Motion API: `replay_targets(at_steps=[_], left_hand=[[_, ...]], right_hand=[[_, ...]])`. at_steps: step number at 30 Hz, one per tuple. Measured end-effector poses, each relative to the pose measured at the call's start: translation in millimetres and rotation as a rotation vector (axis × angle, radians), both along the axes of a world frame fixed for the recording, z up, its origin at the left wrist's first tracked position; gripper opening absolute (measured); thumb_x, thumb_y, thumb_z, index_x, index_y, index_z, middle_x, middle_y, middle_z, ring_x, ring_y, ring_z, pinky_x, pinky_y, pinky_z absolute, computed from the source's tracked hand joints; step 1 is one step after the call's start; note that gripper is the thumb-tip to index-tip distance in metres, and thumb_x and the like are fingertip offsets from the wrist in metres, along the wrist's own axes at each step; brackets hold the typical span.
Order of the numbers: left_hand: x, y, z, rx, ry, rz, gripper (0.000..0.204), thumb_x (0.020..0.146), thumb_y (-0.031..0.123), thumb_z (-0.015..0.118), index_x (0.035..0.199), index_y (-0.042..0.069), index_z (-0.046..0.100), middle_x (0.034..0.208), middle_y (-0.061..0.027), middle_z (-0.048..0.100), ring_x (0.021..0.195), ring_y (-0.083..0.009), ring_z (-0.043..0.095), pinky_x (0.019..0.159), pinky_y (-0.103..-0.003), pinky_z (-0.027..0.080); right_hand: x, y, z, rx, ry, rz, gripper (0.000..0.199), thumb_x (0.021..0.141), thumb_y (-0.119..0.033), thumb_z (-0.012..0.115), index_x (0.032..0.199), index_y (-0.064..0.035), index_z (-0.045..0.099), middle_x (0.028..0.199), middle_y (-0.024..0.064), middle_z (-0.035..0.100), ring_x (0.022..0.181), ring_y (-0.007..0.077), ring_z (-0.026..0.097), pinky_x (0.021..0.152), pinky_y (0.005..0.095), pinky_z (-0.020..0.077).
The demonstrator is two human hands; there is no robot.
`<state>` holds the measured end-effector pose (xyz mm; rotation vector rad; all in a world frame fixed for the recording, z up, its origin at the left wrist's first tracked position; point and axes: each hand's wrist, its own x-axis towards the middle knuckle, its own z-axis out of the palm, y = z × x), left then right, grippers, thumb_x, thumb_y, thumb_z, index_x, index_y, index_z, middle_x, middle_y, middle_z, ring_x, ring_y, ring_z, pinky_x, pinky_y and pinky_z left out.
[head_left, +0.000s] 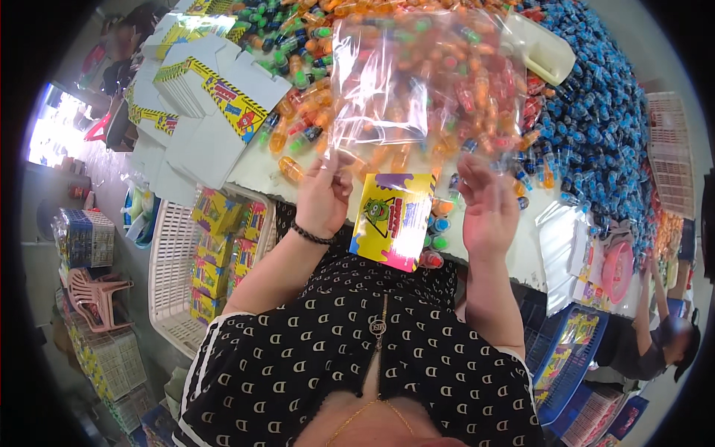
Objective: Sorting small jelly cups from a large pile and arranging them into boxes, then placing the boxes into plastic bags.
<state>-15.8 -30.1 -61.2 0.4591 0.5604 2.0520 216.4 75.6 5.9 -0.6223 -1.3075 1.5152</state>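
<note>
A sheet of clear plastic film (380,123) spreads over the bottles at the middle of the table, catching the light. My left hand (325,200) pinches its near left corner between thumb and fingers. At the near right corner, my right hand (489,212) has its fingers curled at the film's edge; glare blurs the exact grip. Between my hands, close to my body, stands a yellow printed box (395,216) with a green cartoon figure and purple and pink splashes. Several small bottles with coloured caps (441,225) show along the box's right side.
Orange bottles (290,168) and a big heap of blue ones (596,127) cover the table. A white scoop (542,51) lies among them. Flat cartons (201,112) are stacked at left, above a white basket (173,261) of yellow boxes. Another person (646,339) works at far right.
</note>
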Motion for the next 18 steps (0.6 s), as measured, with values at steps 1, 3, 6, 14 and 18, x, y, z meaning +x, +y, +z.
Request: replay_targets(at_steps=[1,3,6,14,18], left_hand=[[6,1,-5,-0.124,-0.046,0.003,0.015,0.097,0.007,0.053,0.109,0.001,0.061,0.109,-0.0077,0.066,0.095,-0.0154,0.062,0.084,-0.026,0.050],[19,3,-12,-0.371,-0.135,0.011,0.011,0.096,0.008,0.056,0.104,0.002,0.062,0.106,-0.0060,0.065,0.090,-0.0114,0.062,0.079,-0.023,0.050],[27,4,-36,-0.368,0.068,0.073,0.010,0.096,0.007,0.057,0.103,0.002,0.063,0.106,-0.0057,0.065,0.086,-0.0100,0.061,0.077,-0.022,0.050],[20,16,-71,-0.555,0.495,0.202,0.009,0.091,0.001,0.059,0.098,0.000,0.063,0.099,-0.0053,0.066,0.081,-0.0104,0.061,0.075,-0.022,0.049],[21,8,-70,-0.677,0.832,0.187,0.008,0.088,0.000,0.060,0.095,0.000,0.063,0.090,-0.0063,0.065,0.080,-0.0131,0.062,0.074,-0.024,0.049]], right_hand=[[-1,-6,-11,0.050,-0.019,-0.006,0.027,0.101,-0.014,0.045,0.112,0.0045,0.061,0.121,0.0139,0.062,0.111,0.0234,0.059,0.092,0.0358,0.0488],[11,-1,-43,0.116,-0.148,-0.032,0.026,0.100,-0.012,0.046,0.115,0.0040,0.060,0.124,0.0143,0.060,0.113,0.0235,0.058,0.096,0.0349,0.0461],[26,1,-87,0.255,-0.403,-0.078,0.029,0.098,-0.008,0.049,0.122,0.0031,0.060,0.129,0.0152,0.057,0.117,0.0237,0.056,0.102,0.0333,0.0408],[31,-16,-132,0.147,-0.491,-0.182,0.029,0.097,-0.004,0.050,0.124,0.0026,0.059,0.127,0.0112,0.060,0.118,0.0161,0.054,0.101,0.0294,0.0401],[34,-6,-138,0.046,-0.611,-0.241,0.024,0.093,-0.002,0.055,0.116,0.0007,0.062,0.117,0.0093,0.064,0.106,0.0200,0.060,0.093,0.0306,0.0455]])
